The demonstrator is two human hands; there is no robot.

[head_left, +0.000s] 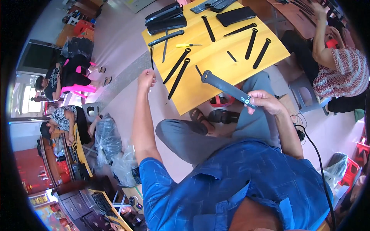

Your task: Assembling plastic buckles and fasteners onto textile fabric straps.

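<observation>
My right hand (pixel 266 102) grips one end of a wide dark grey strap (pixel 227 87) between thumb and fingers. Its rounded, slotted end points left over the near part of the yellow table (pixel 216 61). My left hand (pixel 147 80) is closed beside the table's left edge. A thin black strip (pixel 152 57) runs just above its fingers; whether they hold it I cannot make out. Between my hands lie two black straps, the nearer one (pixel 179 79) close to the table edge. A short black strip (pixel 198 70) sits by the grey strap's tip.
On the table are a yellow-handled screwdriver (pixel 189 45), several more black straps (pixel 251 44), a black pouch (pixel 236 16) and stacked strap bundles (pixel 165 19). A person in a patterned top (pixel 341 71) sits at the right. Other people sit at the left, one on a pink chair (pixel 80 88).
</observation>
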